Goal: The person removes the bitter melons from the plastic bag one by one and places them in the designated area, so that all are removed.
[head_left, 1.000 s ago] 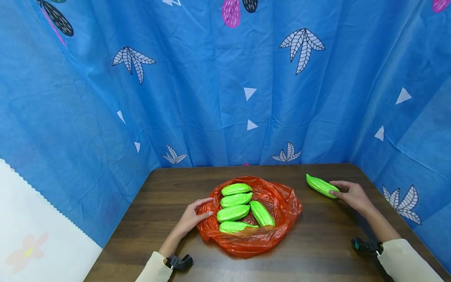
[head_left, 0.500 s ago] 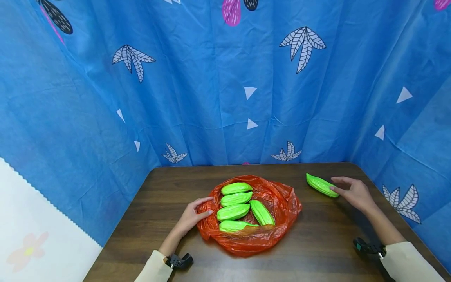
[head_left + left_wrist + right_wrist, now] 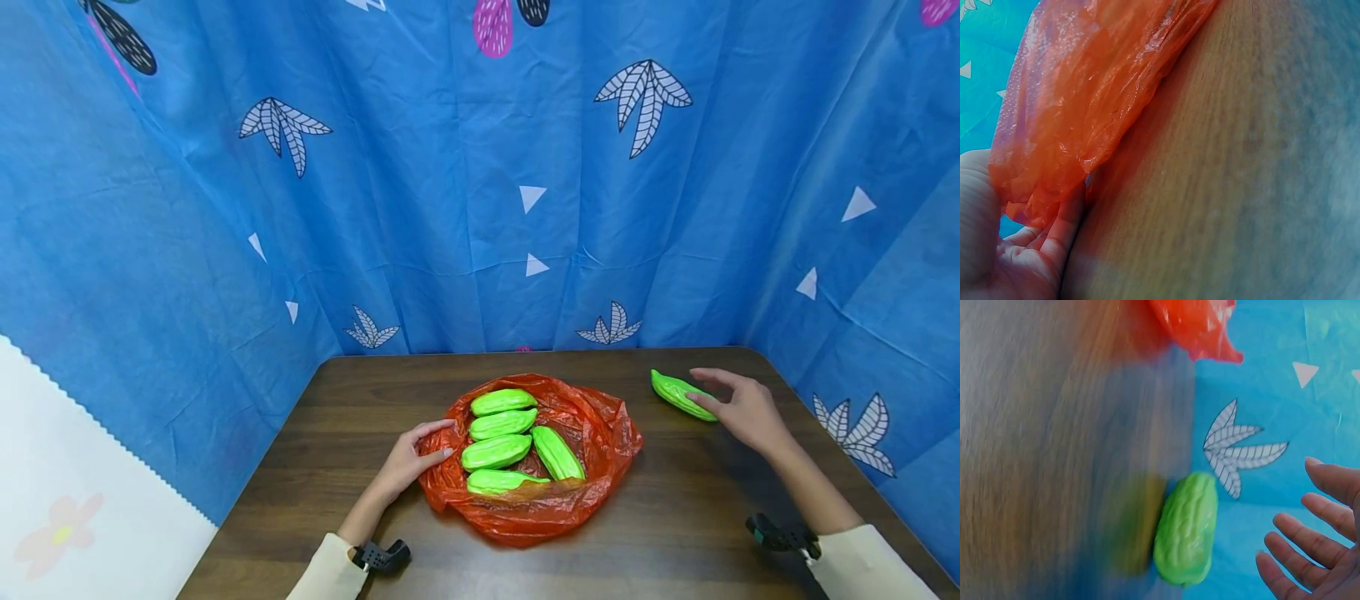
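Observation:
A red plastic bag (image 3: 611,467) lies spread open on the table with several bright green bitter gourds (image 3: 497,452) in it. My left hand (image 3: 405,462) holds the bag's left edge; in the left wrist view, the thumb and fingers (image 3: 1063,228) of that hand have the crinkled red plastic (image 3: 1079,106) between them. One more bitter gourd (image 3: 675,394) rests on the table at the far right. Over its near end is my right hand (image 3: 752,414), fingers spread. In the right wrist view, this hand (image 3: 1329,550) is apart from the ridged gourd (image 3: 1186,531) and grips nothing.
The dark wooden table (image 3: 675,533) has its back edge against a blue patterned curtain (image 3: 450,167). More curtain hangs at the right, and a white cloth (image 3: 67,483) with a flower print is at the left. Black straps with small devices (image 3: 384,557) sit on both wrists.
My right hand has let go of the single bitter gourd and risen slightly above it, its fingers spreading. The gourd stays in place. My left hand and the bag have not moved.

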Motion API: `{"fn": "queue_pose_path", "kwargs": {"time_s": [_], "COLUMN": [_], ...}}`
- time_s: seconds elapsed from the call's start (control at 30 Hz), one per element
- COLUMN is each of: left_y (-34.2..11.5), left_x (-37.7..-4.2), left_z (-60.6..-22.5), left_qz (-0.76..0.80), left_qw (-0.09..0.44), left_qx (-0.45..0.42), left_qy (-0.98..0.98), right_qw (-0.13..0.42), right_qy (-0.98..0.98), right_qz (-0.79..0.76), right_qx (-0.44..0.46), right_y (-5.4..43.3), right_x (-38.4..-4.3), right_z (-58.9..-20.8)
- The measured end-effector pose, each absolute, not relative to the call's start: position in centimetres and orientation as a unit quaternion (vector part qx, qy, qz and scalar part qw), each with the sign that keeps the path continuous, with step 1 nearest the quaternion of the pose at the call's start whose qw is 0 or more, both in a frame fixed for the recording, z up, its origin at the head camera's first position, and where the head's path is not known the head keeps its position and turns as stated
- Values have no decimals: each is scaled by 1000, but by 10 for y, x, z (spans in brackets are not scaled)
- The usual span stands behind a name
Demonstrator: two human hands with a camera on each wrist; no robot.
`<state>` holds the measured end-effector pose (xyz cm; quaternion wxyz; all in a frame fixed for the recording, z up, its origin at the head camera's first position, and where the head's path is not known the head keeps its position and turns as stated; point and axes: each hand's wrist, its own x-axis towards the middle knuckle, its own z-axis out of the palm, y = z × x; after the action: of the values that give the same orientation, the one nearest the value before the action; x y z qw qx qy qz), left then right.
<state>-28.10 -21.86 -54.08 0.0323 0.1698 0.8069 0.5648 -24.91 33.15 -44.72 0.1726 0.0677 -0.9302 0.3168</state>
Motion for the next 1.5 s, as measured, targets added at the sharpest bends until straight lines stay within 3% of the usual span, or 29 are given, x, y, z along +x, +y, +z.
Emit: {"fn": "queue_pose_path", "kwargs": {"time_s": [0.57,1.1,1.5], "left_y": [-216,-209,-218], "left_x": [-280,-263,-280], "left_z": [-542,-514,-541], "left_qz": [568,590,581], "left_qw": [33,45,38], "left_qx": [161,165,175], "left_qy": [807,789,794], "right_qw": [196,224,184], "right_qy": [-919,-901,-900], "right_qz": [329,344,361], "right_qx": [99,142,162], "right_y": [292,258,231], "right_x": [-236,-231,-225], "right_z": [-437,-440,-445]}}
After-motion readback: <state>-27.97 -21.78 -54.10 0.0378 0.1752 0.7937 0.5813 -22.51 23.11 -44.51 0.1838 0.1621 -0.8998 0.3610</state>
